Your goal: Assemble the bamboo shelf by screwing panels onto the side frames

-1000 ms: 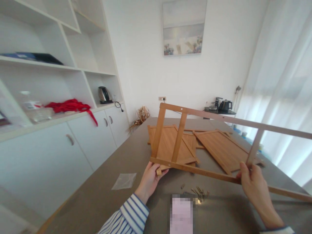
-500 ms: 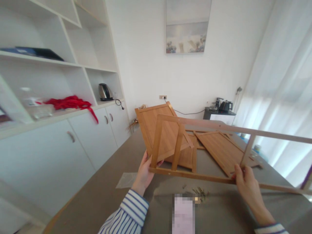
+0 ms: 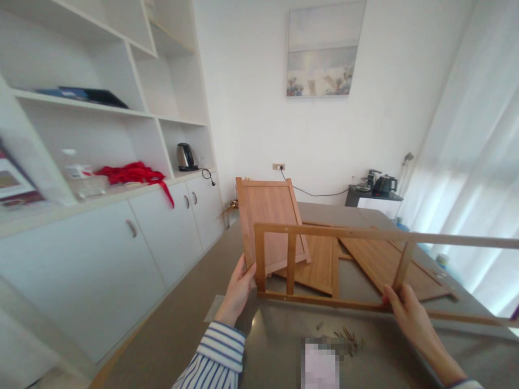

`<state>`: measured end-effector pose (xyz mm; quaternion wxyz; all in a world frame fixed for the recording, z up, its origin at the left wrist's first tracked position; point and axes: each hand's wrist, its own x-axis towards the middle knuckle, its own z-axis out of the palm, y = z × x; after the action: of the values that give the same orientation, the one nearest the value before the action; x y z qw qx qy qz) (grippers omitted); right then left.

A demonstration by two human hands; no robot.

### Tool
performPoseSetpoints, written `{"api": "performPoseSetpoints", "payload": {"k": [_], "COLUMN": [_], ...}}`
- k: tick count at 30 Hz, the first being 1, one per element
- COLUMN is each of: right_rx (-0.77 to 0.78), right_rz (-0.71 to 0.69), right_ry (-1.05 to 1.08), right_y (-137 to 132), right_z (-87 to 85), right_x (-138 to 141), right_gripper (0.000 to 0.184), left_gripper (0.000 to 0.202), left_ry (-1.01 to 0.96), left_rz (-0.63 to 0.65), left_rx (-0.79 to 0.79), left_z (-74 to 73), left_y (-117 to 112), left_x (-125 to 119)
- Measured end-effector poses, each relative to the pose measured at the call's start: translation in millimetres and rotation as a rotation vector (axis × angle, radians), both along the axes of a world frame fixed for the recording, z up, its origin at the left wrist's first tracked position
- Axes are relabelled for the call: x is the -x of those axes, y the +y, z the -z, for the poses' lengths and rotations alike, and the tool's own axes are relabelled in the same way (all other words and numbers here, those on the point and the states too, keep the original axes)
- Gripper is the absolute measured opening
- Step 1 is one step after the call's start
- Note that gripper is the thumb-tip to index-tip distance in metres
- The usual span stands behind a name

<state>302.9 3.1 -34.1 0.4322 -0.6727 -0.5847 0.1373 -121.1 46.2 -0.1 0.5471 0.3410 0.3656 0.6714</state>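
A long wooden ladder-like frame [image 3: 324, 231] stands on its lower rail across the grey table [image 3: 284, 351]. My right hand [image 3: 407, 316] grips that lower rail beside an upright rung. Behind the frame's left end, a wooden panel [image 3: 267, 221] is raised almost upright, and my left hand [image 3: 239, 286] is closed on its lower left edge. More wooden panels [image 3: 389, 265] lie flat on the table beyond the frame.
Several small screws and dowels [image 3: 344, 340] lie on the table close to me. A clear plastic bag [image 3: 213, 308] rests at the table's left edge. White cabinets and shelves with a kettle [image 3: 185, 156] and red cloth [image 3: 130, 173] stand to the left. Curtains hang on the right.
My left hand left the frame's end, took a flat panel and raised it from the pile to nearly upright. The frame has tipped more upright, and my right hand stays on its rail.
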Motion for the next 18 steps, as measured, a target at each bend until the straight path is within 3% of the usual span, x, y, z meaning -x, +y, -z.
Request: {"api": "performPoseSetpoints", "payload": {"k": [7,18], "right_rx": [-0.006,-0.098], "right_rz": [-0.026,-0.081], "right_ry": [0.02,0.017], "right_y": [12.0,13.9], "right_z": [15.8,21.0], "right_x": [-8.2,-9.6], "right_gripper": [0.036,0.035], "left_gripper": [0.05,0.057], "left_ry": [0.032,-0.081], "left_rz": [-0.039,-0.036], "left_rx": [-0.009,-0.014], "left_z": [0.7,-0.7], "left_y": [0.7,1.0], "left_x": [2.8,-1.6]}}
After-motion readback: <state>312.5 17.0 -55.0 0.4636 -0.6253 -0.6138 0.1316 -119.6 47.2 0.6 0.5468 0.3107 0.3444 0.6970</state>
